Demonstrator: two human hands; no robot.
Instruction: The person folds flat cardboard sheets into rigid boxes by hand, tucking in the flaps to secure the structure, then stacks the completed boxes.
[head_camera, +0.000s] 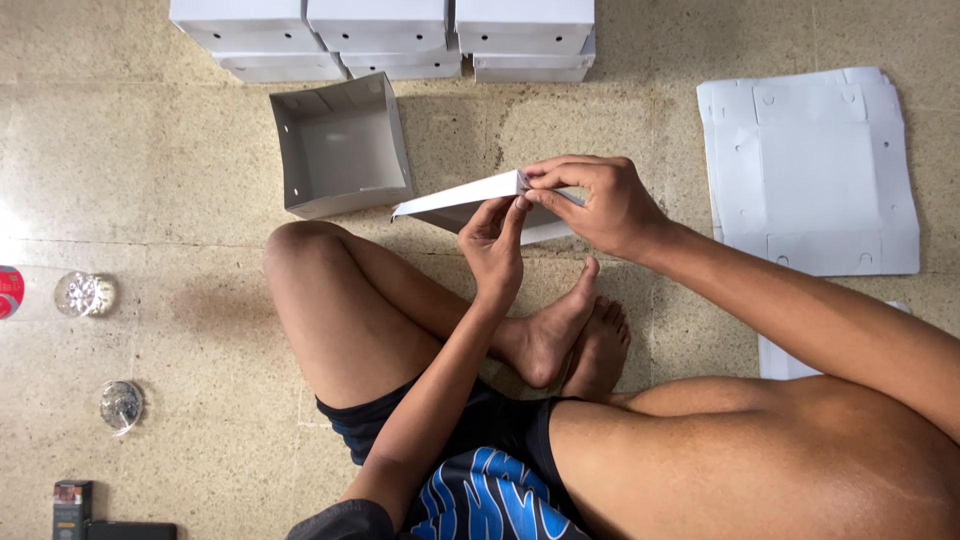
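Cardboard blank (470, 200) pinched at corner by my right hand (600, 205) and left hand (495, 245) fingertips; uneven pressure risks crooked crease or torn tab.

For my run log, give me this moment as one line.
left hand: pinching cardboard piece | right hand: gripping same edge | folded open box beside | flat blanks on floor

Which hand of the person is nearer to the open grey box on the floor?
The left hand. It pinches the folded white cardboard just right of the open grey box. The right hand holds the same cardboard, farther right.
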